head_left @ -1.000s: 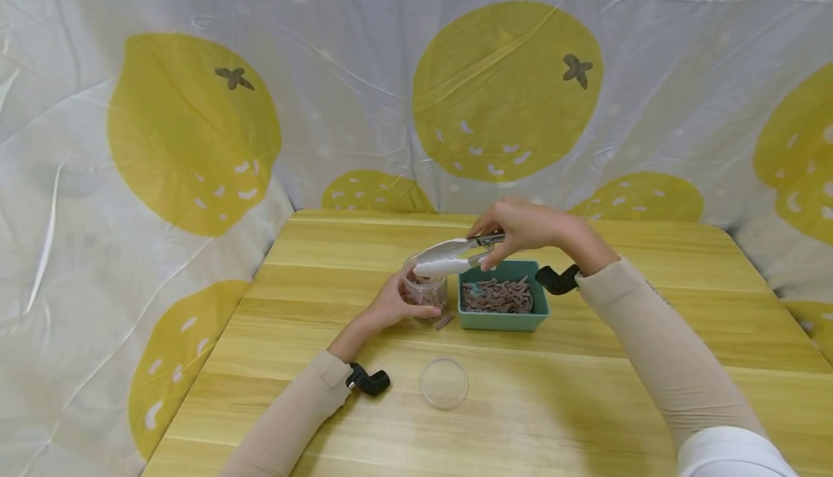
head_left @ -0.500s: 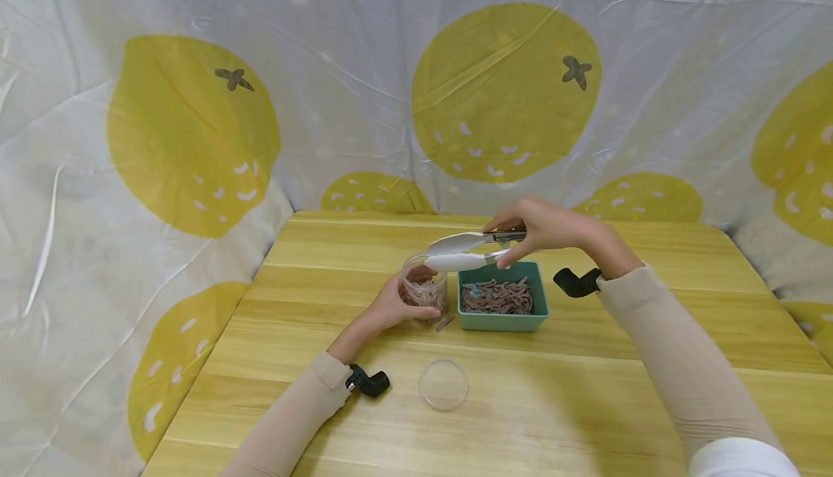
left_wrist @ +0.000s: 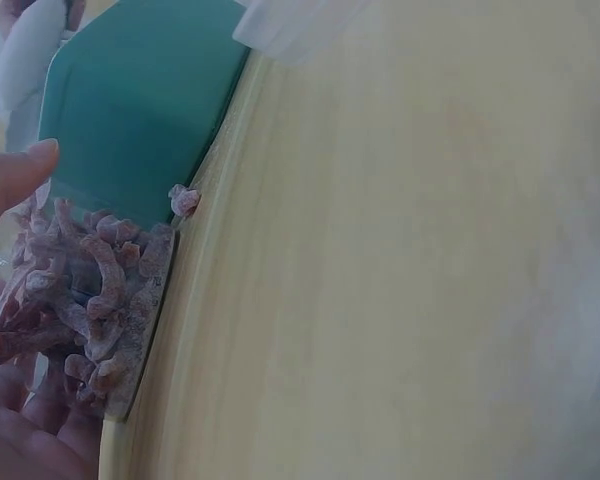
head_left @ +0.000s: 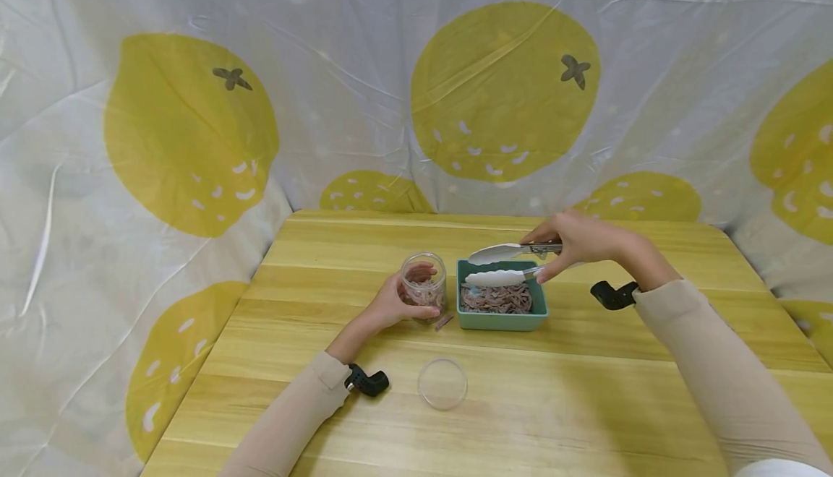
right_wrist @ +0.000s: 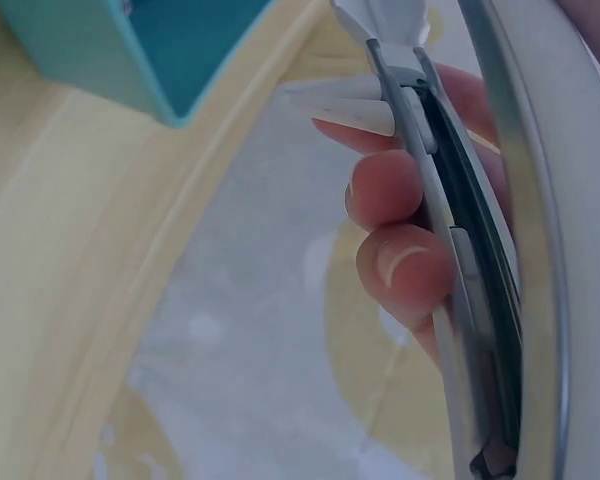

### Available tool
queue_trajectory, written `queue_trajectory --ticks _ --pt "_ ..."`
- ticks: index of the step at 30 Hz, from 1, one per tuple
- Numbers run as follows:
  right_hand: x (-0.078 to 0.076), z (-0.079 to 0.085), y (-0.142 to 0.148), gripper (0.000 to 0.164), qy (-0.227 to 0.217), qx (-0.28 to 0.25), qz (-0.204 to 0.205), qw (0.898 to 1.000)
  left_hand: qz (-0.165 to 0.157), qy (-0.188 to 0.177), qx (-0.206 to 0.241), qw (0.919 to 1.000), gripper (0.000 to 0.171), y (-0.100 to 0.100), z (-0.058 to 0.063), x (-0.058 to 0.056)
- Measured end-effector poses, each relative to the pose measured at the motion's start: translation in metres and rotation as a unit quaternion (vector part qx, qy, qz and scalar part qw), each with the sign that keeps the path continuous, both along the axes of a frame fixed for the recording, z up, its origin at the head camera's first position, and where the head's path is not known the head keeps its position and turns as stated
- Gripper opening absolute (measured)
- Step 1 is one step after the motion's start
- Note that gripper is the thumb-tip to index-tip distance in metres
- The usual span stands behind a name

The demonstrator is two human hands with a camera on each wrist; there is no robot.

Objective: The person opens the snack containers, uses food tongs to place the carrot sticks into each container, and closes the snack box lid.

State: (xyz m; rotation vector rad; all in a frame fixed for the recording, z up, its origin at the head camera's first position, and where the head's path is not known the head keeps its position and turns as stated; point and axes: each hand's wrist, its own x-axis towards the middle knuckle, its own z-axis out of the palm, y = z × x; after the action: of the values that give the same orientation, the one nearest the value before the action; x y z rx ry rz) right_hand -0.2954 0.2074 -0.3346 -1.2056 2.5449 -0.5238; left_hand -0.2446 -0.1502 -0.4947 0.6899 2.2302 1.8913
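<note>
My left hand (head_left: 385, 305) grips a clear round jar (head_left: 424, 261) that stands upright on the table. Brownish dried-meat-like strips (left_wrist: 90, 285) fill its lower part, with the left thumb (left_wrist: 15, 185) near them in the left wrist view. In my right hand (head_left: 582, 237) is a pair of tongs with white tips (head_left: 497, 277), spread apart over the teal box (head_left: 504, 322) with nothing seen between them. Inside the box lies a heap of the same strips (head_left: 501, 301). The right fingers (right_wrist: 405, 275) curl round the metal tongs (right_wrist: 455, 200) in the right wrist view.
A loose strip (head_left: 444, 322) lies on the wooden table (head_left: 553, 405) between jar and box. Nearer the person rests a clear round lid (head_left: 442, 384). A lemon-print curtain (head_left: 351, 101) hangs behind the table and at both sides.
The right hand has carried the tongs rightward from the jar's mouth to above the teal box. My left hand keeps holding the jar in place.
</note>
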Motion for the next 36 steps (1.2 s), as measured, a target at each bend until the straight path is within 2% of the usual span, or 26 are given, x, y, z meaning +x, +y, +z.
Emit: queue_trajectory --ticks 5,12,20,23,30,36 --pt "0.001 -0.009 0.004 0.071 -0.003 0.016 0.0 1.0 -0.002 -0.003 0.003 1.0 0.079 0.0 -0.002 -0.001" --pt "0.001 -0.022 0.0 0.074 -0.003 0.026 0.022 0.999 -0.009 0.006 0.006 0.9999 0.081 0.0 -0.003 -0.002" --pt "0.001 -0.029 -0.007 0.078 -0.033 0.045 0.015 0.998 -0.014 0.006 0.007 0.9999 0.076 0.003 0.021 0.011" --pt "0.002 -0.03 -0.009 0.078 -0.026 0.052 0.012 0.998 -0.011 0.004 0.006 0.9999 0.076 0.003 0.023 0.012" --pt "0.008 -0.028 -0.013 0.076 -0.008 0.079 0.009 0.997 -0.007 0.003 0.007 1.0 0.082 0.001 0.001 0.001" --pt "0.013 -0.026 -0.017 0.071 -0.001 0.087 0.016 0.996 -0.005 0.005 0.005 1.0 0.08 -0.001 -0.003 -0.001"
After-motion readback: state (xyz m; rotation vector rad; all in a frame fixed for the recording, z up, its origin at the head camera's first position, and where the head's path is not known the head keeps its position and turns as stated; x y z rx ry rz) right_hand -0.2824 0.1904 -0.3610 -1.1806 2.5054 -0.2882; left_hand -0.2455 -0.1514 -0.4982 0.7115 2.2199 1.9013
